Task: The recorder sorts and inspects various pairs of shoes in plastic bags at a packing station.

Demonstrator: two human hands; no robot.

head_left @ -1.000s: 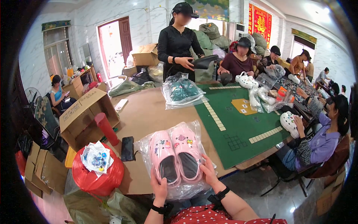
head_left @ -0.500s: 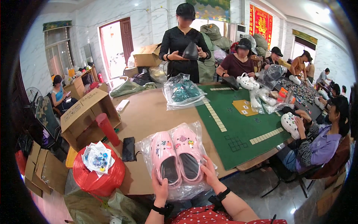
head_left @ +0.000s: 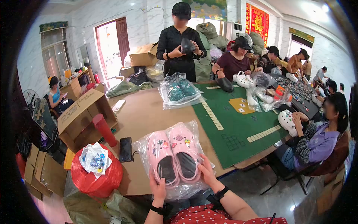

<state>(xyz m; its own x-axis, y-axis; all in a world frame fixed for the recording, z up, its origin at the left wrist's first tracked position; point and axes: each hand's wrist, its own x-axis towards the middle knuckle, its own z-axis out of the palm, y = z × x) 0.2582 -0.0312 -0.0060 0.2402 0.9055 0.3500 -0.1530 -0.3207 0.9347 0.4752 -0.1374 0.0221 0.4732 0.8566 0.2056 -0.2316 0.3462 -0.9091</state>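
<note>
A pair of pink clogs with small colourful charms lies side by side, toes pointing away from me, in a clear plastic bag on the table's near edge. My left hand grips the bag at the heel of the left clog, thumb on top. On the other side my right hand holds the bag by the right clog's heel, its thumb along the edge. The fingers beneath are partly hidden. To the left of the clogs rests a black phone.
At left stand a red roll of plastic twine with a white packet on top, a red cylinder and an open cardboard box. Bagged green clogs lie across the table. A green mat covers the right. Co-workers handle clogs around it.
My hands keep the bagged clogs in nearly the same place. The view shifts slightly. Across the table, a person turns and raises a black clog; another person's dark clog now rests on the mat.
</note>
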